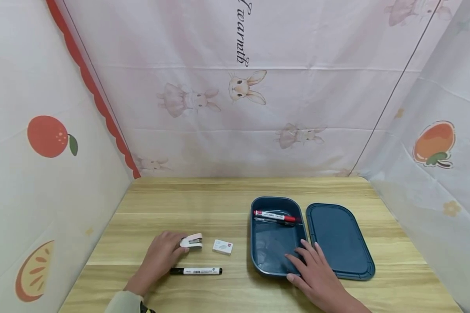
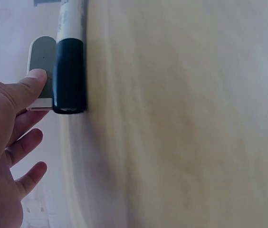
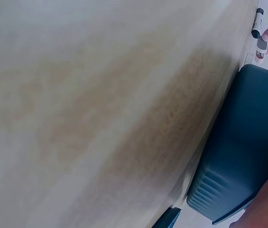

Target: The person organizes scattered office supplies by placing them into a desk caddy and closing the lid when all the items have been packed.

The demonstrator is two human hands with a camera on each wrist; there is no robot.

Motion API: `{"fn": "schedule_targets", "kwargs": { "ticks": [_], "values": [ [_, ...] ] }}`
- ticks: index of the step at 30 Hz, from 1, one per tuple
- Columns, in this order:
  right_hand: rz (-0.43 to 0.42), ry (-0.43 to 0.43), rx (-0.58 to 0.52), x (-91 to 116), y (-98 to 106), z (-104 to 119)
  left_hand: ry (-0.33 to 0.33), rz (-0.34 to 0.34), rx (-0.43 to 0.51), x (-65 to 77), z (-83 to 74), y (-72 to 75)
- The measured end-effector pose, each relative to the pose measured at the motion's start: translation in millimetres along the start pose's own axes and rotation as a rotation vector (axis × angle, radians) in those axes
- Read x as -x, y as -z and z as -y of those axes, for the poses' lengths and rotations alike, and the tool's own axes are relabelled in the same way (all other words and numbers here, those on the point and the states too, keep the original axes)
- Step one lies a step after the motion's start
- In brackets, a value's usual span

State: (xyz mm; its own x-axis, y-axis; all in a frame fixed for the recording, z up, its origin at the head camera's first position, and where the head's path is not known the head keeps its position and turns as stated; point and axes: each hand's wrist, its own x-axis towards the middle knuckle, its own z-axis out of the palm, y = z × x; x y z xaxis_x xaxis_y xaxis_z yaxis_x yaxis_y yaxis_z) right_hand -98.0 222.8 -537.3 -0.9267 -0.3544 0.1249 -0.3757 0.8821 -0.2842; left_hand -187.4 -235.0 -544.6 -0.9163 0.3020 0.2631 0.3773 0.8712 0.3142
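Observation:
My left hand (image 1: 162,252) pinches a small white and pale pink stapler (image 1: 191,241) by its back end. In the left wrist view the thumb presses on the stapler's grey base (image 2: 41,59). A black-capped marker (image 1: 201,271) with a white barrel lies just in front of it. To the right of the stapler sits a small white box (image 1: 222,247), apart from the hand. My right hand (image 1: 317,276) rests at the near right corner of a dark blue plastic box (image 1: 272,252), fingers spread over its rim. A red marker (image 1: 274,216) and a dark pen (image 1: 268,221) lie inside, toward the far end.
The dark blue lid (image 1: 340,243) lies flat on the wooden table (image 1: 203,195), close against the box's right side. Printed cloth walls (image 1: 203,152) enclose the table at the back and both sides.

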Motion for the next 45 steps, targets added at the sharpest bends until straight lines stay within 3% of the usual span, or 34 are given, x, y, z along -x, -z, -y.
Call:
{"fn": "schedule_targets", "kwargs": {
  "ticks": [12,24,36,45],
  "values": [
    [0.008,0.002,0.000,0,-1,0,0.009,-0.005,-0.005,-7.4,-9.1,1.5],
    [0.006,0.009,-0.004,0,-1,1,-0.008,-0.005,-0.019,-21.5,-27.9,-0.7],
    [0.029,-0.017,-0.008,-1,-1,1,-0.054,-0.028,-0.052,-37.0,-36.6,-1.3],
    [0.019,-0.016,-0.004,0,0,1,-0.083,-0.037,-0.006,-51.5,-46.8,3.7]
  ]
}}
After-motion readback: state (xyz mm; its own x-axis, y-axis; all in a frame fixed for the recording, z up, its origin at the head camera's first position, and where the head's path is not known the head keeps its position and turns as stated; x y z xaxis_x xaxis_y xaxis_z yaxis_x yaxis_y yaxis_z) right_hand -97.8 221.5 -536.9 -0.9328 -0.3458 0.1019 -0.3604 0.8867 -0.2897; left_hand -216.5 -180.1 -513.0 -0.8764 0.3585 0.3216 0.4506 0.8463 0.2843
